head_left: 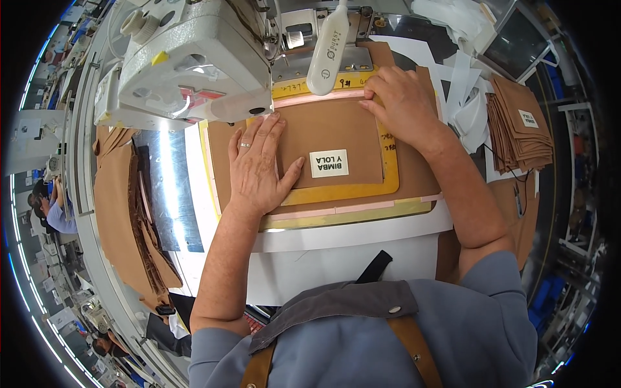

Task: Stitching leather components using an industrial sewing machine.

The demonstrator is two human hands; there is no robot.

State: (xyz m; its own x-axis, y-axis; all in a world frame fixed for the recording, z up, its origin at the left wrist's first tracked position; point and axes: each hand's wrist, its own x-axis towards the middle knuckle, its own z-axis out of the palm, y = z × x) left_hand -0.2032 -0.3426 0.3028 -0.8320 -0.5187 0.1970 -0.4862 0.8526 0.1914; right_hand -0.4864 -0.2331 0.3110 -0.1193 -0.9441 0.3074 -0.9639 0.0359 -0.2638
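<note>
Brown panel [330,132] bears upside-down lettered label [329,163]; left grip [259,168] flat; right grip [404,103] curled, hold unclear

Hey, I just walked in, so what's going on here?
A person works at a white sewing machine. Their left hand lies spread on a brown panel with a white label. The right hand has its fingertips at the panel's upper right corner; whether they pinch it is unclear. A yellow template shows along the panel's edges. A stack of brown pieces sits to the right, and more brown pieces lie to the left.
</note>
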